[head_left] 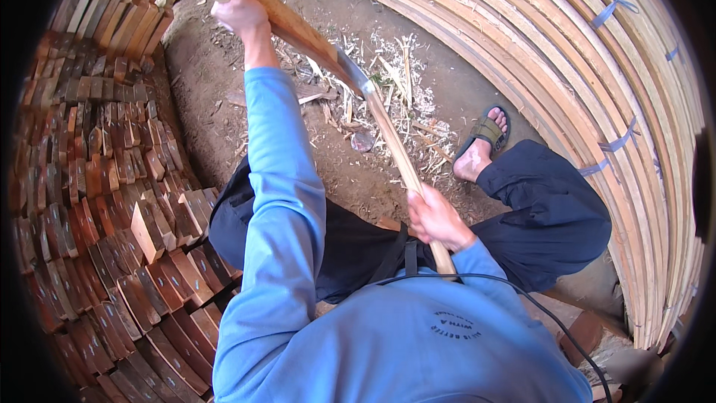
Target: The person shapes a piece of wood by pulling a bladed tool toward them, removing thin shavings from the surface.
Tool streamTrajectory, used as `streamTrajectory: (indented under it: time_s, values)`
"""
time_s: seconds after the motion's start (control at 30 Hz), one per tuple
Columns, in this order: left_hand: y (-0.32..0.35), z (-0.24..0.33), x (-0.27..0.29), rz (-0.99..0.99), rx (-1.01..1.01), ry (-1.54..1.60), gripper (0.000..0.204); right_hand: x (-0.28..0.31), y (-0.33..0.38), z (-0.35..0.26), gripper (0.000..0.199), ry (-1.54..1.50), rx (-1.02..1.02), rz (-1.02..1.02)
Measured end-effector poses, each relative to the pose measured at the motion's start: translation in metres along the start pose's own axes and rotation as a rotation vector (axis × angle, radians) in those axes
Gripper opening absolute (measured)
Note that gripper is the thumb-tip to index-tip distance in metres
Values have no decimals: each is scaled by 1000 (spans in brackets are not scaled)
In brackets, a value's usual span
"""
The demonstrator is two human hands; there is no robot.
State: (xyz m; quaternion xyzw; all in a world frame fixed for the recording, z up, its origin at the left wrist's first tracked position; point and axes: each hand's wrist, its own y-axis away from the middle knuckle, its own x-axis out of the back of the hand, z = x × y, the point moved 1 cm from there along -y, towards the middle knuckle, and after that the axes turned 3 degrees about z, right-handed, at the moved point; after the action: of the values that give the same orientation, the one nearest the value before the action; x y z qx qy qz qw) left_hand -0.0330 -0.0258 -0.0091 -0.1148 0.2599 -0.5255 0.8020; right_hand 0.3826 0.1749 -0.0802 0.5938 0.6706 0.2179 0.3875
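My left hand (244,9) is closed round the edge of a long wooden board (291,26), which slants from the upper left down toward the middle. My right hand (438,216) grips the pale wooden handle of a chopping tool (395,138), its butt end close to my waist. The tool's metal head (358,73) meets the board's lower end; whether it is an axe or an adze I cannot tell. Beneath them, pale wood chips and splinters (406,78) lie scattered on the dirt ground.
Stacked short wooden blocks (112,239) rise along my left side. Long bent strips of timber (597,67), tied with blue bands (615,9), curve round the right. My sandalled foot (485,138) rests near the chips. A black cable (552,313) crosses my shirt.
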Motion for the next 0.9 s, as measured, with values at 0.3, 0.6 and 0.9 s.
streamTrajectory:
  time_s: [0.3, 0.6, 0.9]
  values:
    - [0, 1, 13, 0, 12, 63, 20, -2, -30, 3, 20, 29, 50, 39]
    - [7, 2, 8, -38, 16, 145, 20, -10, -45, 1, 18, 47, 26, 31]
    - [23, 7, -10, -53, -47, 123, 19, -13, -54, 3, 16, -15, 23, 55]
